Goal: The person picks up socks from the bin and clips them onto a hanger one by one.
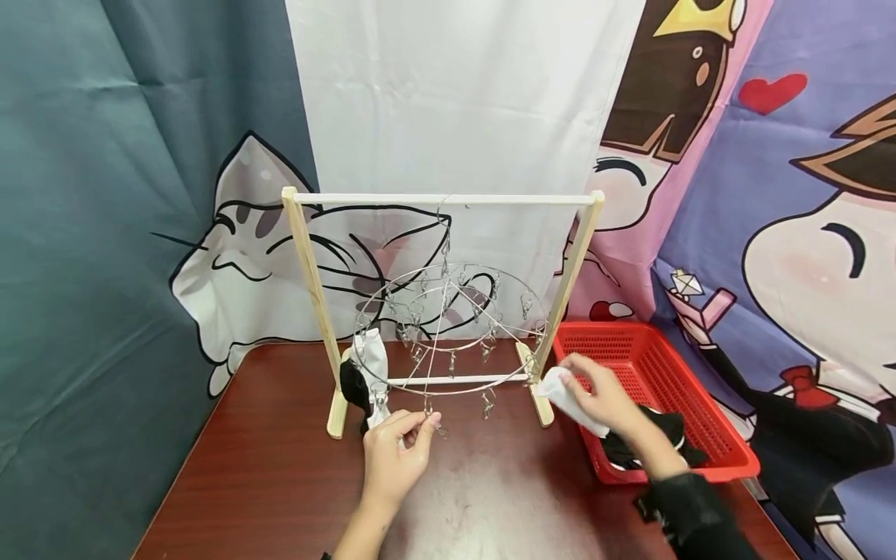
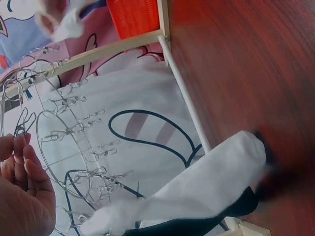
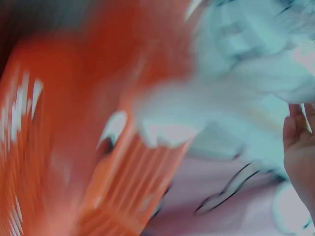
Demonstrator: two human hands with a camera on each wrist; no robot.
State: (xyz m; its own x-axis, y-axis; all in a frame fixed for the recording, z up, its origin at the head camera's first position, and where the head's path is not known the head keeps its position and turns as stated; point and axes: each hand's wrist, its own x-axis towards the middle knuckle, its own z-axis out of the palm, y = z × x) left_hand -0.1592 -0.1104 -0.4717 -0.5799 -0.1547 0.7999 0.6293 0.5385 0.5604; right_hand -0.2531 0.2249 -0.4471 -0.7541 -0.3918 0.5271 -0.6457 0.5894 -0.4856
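A round wire clip hanger (image 1: 420, 389) hangs by its hook from the top bar of a wooden rack (image 1: 308, 272). My left hand (image 1: 397, 455) pinches a small metal clip (image 2: 22, 123) at the hanger's near rim. In my right hand (image 1: 602, 393) is a white sock (image 1: 570, 404), held to the right of the hanger, beside the basket; it is blurred in the right wrist view. A white sock (image 2: 197, 182) and a black sock (image 1: 355, 383) hang from the hanger's left side.
A red plastic basket (image 1: 672, 365) stands on the brown table (image 1: 280, 467) at the right. Dark socks (image 1: 665, 428) lie in its near end. Several bare clips (image 1: 486, 400) dangle around the hanger's rings. Cartoon-printed cloth (image 1: 455, 93) hangs behind the rack.
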